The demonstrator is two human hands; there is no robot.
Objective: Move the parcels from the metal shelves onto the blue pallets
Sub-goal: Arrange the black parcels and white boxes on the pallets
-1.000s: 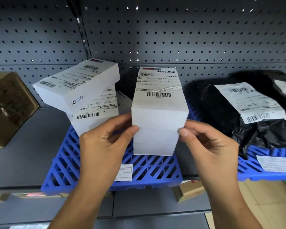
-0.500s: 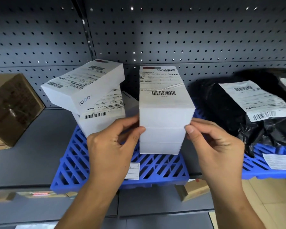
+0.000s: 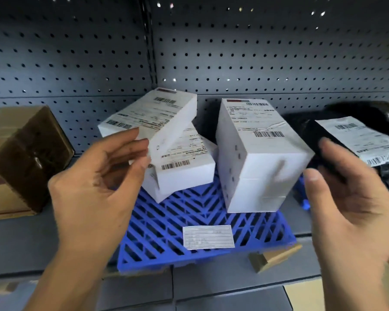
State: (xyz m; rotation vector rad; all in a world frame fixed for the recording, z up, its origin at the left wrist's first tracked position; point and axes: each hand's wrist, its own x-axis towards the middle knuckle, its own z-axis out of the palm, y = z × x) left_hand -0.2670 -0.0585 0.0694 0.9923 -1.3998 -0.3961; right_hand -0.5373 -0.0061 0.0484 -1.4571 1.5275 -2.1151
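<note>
— How were the hands held?
— Left hand and right hand were raised either side of the white parcel, fingers spread, nothing gripped.
— And the parcel?
— It was stood on the blue pallet, long axis pointed at the pegboard.

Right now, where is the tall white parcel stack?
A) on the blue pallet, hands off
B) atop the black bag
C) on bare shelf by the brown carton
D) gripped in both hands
A: the white parcel stack stands on the blue pallet, with the left hand and right hand open and apart from it.
</note>
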